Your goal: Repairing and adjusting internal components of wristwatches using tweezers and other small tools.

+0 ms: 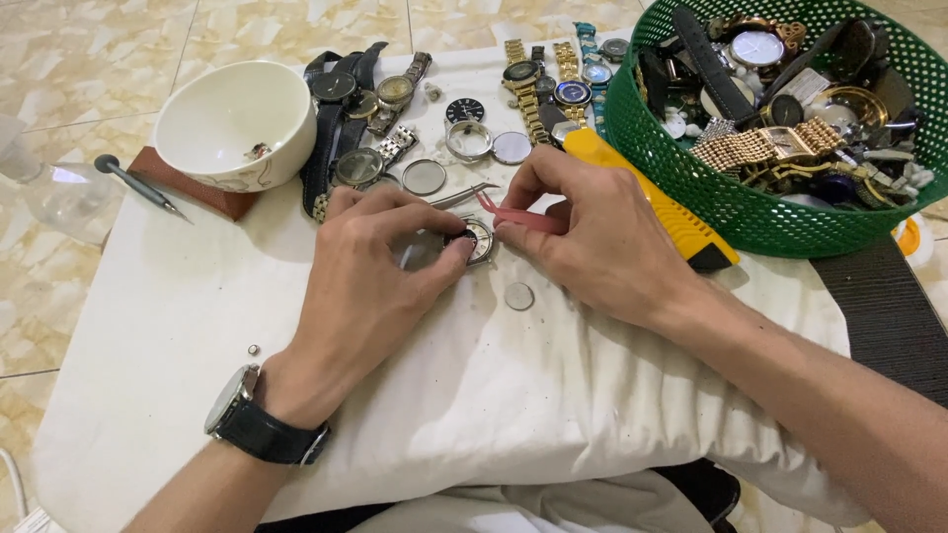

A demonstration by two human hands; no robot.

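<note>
White cloth (553, 395) underlies both hands: left hand (370, 271) pinches a watch case (478, 240); right hand (583, 232) grips pink tweezers (518, 219) touching it.

A matt white cloth (553, 395), faintly speckled and creased, covers the counter. The watch case (477, 240) looks like polished metal, as does the small round battery (518, 296). The tweezers (518, 219) are pink, translucent plastic. The bowl (232, 123) is glossy white ceramic. The basket (691, 168) is green perforated plastic. The floor (89, 69) is shiny marbled tile.
</note>
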